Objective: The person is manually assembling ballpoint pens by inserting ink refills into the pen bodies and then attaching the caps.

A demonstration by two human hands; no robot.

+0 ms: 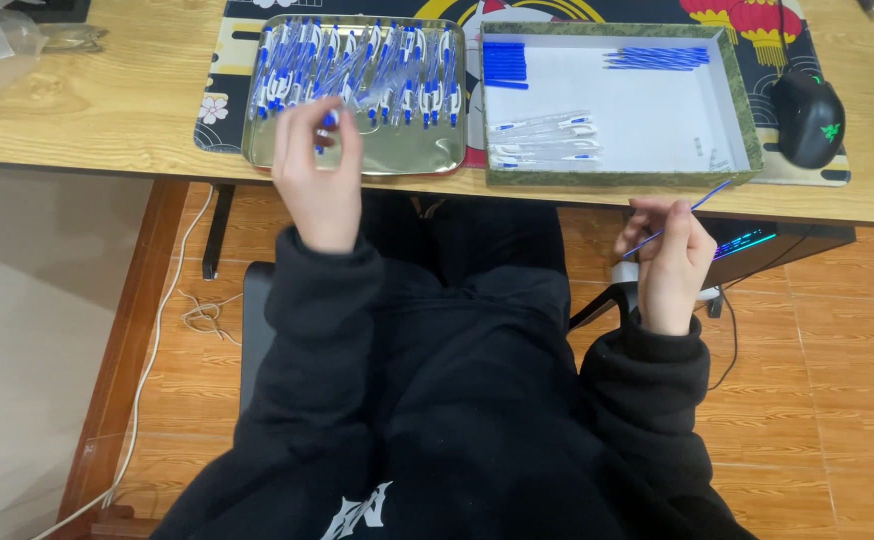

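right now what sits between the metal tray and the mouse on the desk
In the head view, a green-rimmed box lies between the metal tray and the mouse. It holds blue refills, blue caps and clear pen barrels.

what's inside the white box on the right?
In the white box: blue refills at the back, blue caps back left, clear pen barrels front left. The near wall hides its front edge.

The left hand (319, 180) is raised, fingers curled tight around something small. The right hand (671, 252) sits lower, well apart from the left hand, fingers pinched shut.
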